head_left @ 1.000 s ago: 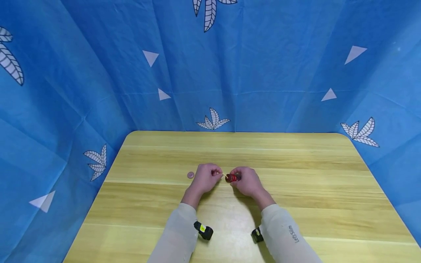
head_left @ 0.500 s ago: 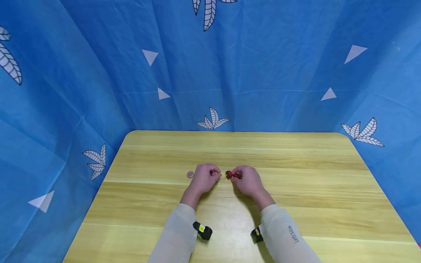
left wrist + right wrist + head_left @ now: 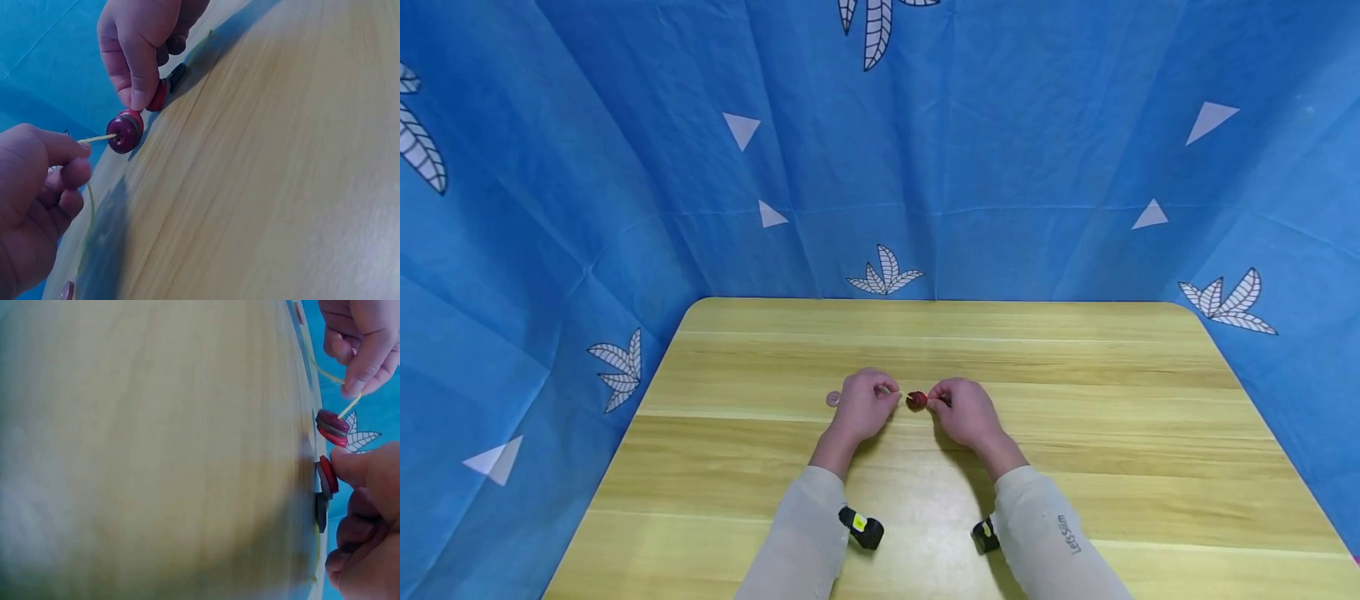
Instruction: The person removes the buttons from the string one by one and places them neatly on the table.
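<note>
Several dark red, red and dark buttons (image 3: 124, 135) are threaded on a yellow string (image 3: 98, 138). My left hand (image 3: 867, 404) pinches the string a little beyond the front button, and a length of it trails down below my fingers. My right hand (image 3: 964, 412) pinches the string of buttons with thumb and forefinger, right behind the front group. Another red button (image 3: 328, 476) and a dark button (image 3: 321, 512) hang on the other side of these fingertips. The exact spot under the right fingertips is partly hidden.
A loose pinkish button (image 3: 833, 399) lies on the wooden table (image 3: 1075, 417), left of my left hand. Blue patterned cloth (image 3: 1000, 150) stands behind and beside the table. Black wrist cameras (image 3: 861, 527) sit at both sleeves.
The front buttons have shifted left toward my left hand, away from the right fingers, and less string shows between them and the left hand. Both hands have barely moved.
</note>
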### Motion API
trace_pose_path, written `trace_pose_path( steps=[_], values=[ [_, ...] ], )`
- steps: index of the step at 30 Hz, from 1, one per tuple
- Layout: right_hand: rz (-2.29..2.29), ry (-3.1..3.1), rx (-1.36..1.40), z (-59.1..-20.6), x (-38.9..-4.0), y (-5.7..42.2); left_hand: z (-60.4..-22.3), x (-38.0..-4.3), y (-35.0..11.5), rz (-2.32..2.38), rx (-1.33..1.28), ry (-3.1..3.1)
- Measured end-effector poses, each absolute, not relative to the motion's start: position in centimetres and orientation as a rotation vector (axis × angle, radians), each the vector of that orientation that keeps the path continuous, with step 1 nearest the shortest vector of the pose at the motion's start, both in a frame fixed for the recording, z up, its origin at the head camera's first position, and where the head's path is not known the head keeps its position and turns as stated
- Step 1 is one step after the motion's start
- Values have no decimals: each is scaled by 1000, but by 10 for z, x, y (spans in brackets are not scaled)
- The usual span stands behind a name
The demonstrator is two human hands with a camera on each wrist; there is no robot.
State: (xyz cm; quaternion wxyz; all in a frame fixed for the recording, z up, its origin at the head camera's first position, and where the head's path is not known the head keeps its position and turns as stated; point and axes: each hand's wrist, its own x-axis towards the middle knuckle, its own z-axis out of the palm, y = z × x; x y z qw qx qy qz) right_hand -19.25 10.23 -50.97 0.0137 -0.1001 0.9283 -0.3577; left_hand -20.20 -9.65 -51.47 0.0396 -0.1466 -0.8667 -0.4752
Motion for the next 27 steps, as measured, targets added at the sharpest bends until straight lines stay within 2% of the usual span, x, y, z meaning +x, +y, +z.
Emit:
trace_pose_path(
  steps=[5, 8, 16, 27],
  values=[
    [-1125, 2877, -319, -512, -192, 102, -514, -200, -92, -1855, -324, -2602],
    [-1131, 2882, -324, -513, -192, 102, -513, -200, -91, -1902, -319, -2587],
    [-1132, 2897, -298, -514, -192, 102, -514, -201, -92, -1548, -421, -2689],
    [-1154, 2859, -278, -510, -191, 102, -517, -204, -89, -1303, -529, -2754]
  ],
)
